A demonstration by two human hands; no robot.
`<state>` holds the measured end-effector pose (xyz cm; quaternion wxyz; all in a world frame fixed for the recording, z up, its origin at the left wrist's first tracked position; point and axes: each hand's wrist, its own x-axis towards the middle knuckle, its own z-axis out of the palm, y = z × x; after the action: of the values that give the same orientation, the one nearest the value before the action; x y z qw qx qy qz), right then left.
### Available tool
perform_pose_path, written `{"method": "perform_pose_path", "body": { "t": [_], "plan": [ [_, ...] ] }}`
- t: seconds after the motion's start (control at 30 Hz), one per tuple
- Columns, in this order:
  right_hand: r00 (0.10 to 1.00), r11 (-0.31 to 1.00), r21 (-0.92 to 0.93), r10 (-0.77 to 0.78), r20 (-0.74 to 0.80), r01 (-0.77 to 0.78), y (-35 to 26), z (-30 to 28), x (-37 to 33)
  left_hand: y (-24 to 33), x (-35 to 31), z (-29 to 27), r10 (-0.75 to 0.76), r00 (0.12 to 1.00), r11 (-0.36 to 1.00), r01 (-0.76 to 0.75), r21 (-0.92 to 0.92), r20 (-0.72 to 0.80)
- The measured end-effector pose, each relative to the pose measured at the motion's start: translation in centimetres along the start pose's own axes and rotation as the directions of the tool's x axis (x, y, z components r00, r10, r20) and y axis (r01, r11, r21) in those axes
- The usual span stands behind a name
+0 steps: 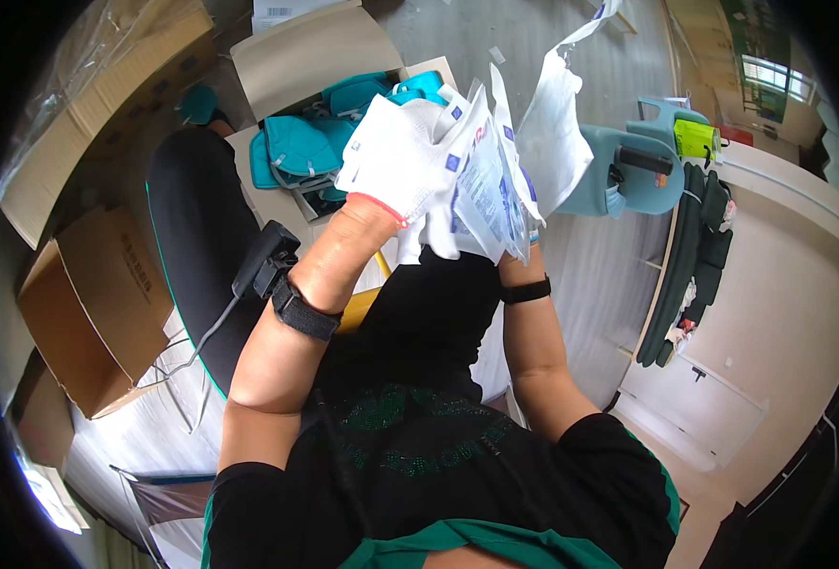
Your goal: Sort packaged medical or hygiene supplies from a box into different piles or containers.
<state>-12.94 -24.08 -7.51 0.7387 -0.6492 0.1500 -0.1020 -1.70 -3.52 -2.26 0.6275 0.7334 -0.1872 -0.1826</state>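
Observation:
My left hand (408,156), in a white knit glove with a red cuff, is closed on a bunch of white plastic packets (486,180) with blue print. The packets are held above my lap and partly cover the glove. My right hand is hidden behind them; only its wrist (524,270) with a black band shows, so its fingers cannot be read. A long, loose sheet of white plastic film (557,128) rises beside the packets on the right. Just beyond my left hand stands an open cardboard box (310,47) with several folded teal fabric items (296,152) in it.
An empty-looking brown carton (97,313) lies open at the left, below a larger carton (106,104). On the right is a blue-grey plastic chair (599,161) with a dark object on it. Dark cushions (690,270) line a bench, near a lime-green container (694,139).

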Motion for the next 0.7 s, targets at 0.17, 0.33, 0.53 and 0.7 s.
{"method": "perform_pose_path", "body": {
  "t": [0.17, 0.33, 0.53, 0.7],
  "plan": [
    [0.986, 0.986, 0.082, 0.138, 0.091, -0.146, 1.1, -1.5, 0.0, 1.9, 0.6, -1.9, 0.049, 0.936, 0.995, -0.015, 0.099, -0.348],
    [0.984, 0.968, 0.183, 0.163, 0.066, -0.172, 0.7, -0.8, 0.7, 6.0, -0.7, -7.4, 0.182, 0.866, 0.977, -0.212, -0.012, -0.466],
    [0.982, 0.949, 0.251, 0.183, 0.056, -0.191, 0.6, -0.7, 1.0, 5.9, -0.5, -3.5, 0.039, 0.98, 0.998, -0.03, 0.051, -0.197],
    [0.98, 0.949, 0.246, 0.185, 0.075, -0.198, 0.1, -0.3, 1.3, 4.9, -0.5, -2.2, -0.23, 0.973, 0.973, 0.23, -0.01, 0.027]
  ]
}}
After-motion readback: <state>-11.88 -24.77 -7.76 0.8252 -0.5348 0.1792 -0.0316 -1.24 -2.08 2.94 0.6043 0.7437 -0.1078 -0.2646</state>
